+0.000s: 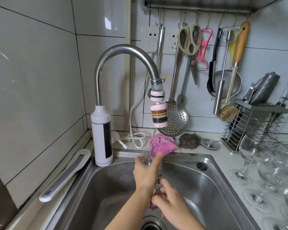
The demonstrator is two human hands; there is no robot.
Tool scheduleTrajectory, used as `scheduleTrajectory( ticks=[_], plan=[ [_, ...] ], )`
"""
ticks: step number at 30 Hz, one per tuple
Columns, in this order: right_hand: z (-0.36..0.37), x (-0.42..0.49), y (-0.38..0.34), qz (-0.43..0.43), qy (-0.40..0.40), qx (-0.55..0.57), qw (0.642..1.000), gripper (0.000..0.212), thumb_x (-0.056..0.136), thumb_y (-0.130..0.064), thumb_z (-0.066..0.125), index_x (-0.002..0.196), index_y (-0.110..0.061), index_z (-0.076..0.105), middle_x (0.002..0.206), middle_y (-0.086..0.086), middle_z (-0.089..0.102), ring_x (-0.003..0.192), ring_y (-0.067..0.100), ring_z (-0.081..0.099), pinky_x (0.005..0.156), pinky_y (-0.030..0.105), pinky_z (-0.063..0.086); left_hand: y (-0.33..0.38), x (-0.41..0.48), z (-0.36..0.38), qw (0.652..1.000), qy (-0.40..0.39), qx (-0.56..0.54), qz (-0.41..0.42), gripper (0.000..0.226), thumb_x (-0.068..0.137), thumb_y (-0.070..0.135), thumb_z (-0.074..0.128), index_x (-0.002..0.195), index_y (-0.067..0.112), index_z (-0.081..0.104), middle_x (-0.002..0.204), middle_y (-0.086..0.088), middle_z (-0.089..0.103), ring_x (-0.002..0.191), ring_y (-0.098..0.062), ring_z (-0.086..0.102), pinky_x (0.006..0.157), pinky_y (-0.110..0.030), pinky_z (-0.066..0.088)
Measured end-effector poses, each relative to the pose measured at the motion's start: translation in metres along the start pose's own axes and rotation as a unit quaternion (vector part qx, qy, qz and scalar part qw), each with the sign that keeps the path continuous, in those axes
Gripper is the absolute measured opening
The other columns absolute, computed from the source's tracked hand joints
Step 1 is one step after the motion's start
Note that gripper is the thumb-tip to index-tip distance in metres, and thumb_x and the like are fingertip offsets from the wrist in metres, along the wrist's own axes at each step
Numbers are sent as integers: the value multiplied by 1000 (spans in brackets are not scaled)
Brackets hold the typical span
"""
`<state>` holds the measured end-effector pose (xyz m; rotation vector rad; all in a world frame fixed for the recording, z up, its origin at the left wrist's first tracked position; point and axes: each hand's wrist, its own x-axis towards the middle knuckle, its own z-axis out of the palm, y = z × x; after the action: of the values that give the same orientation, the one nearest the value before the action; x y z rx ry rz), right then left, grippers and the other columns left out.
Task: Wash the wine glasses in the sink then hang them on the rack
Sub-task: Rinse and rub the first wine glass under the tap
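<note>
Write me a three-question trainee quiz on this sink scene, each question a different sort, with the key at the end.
1. True or false: water from the faucet filter runs onto the held wine glass.
2. The left hand grips the glass by its: A) bowl B) stem C) foot.
3. What colour is the cloth on the back rim of the sink?
Key: 1 true; 2 A; 3 pink.
</note>
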<state>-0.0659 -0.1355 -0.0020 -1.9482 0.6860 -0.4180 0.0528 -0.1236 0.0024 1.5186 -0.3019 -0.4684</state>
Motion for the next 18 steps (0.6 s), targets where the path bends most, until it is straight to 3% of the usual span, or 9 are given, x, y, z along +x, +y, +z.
scheduleTrajectory(
  ticks=[3,6,8,10,13,15,18],
  plan=[
    [0,0,2,-19,4,1,1000,28,77,-17,61,103,-24,59,79,12,71,70,22,71,52,23,47,-1,6,2,996,37,-56,-52,66,92,73,38,110,17,67,112,-11,72,105,-32,68,102,-52,50],
    [3,2,3,-24,10,8,1000,27,74,-30,60,101,-29,61,79,14,70,69,20,72,50,19,44,0,12,-1,977,32,-168,-126,66,98,65,41,121,10,66,113,-16,72,96,-32,70,95,-47,56],
    [5,4,5,-25,6,11,1000,29,72,-32,58,100,-26,63,77,9,71,68,16,73,61,27,54,-1,14,-1,974,2,-194,-120,71,85,67,63,120,6,64,109,-17,73,90,-29,69,91,-45,56],
    [5,5,9,-29,5,9,1000,29,73,-28,55,100,-22,64,72,7,70,67,16,74,74,39,59,-4,12,1,992,9,-108,-67,78,57,72,80,108,16,64,104,-9,74,93,-24,70,92,-43,56],
    [3,6,13,-54,19,-50,997,35,71,-31,49,102,-20,61,70,5,67,66,14,70,75,41,58,-6,12,0,998,55,28,2,68,47,79,73,89,29,60,88,9,67,87,-10,64,78,-27,48],
    [0,5,13,-71,25,-105,992,38,70,-36,45,104,-26,58,65,-10,65,63,5,64,71,33,57,-7,14,1,997,79,16,-3,66,61,83,62,85,21,68,83,2,71,86,-18,68,83,-35,52],
    [-1,2,10,-94,20,-135,986,38,72,-32,46,108,-33,58,60,-17,57,58,3,54,64,20,47,-9,24,-1,981,76,-131,-125,68,91,70,42,102,10,72,97,-15,75,94,-35,71,94,-48,55]
  ],
)
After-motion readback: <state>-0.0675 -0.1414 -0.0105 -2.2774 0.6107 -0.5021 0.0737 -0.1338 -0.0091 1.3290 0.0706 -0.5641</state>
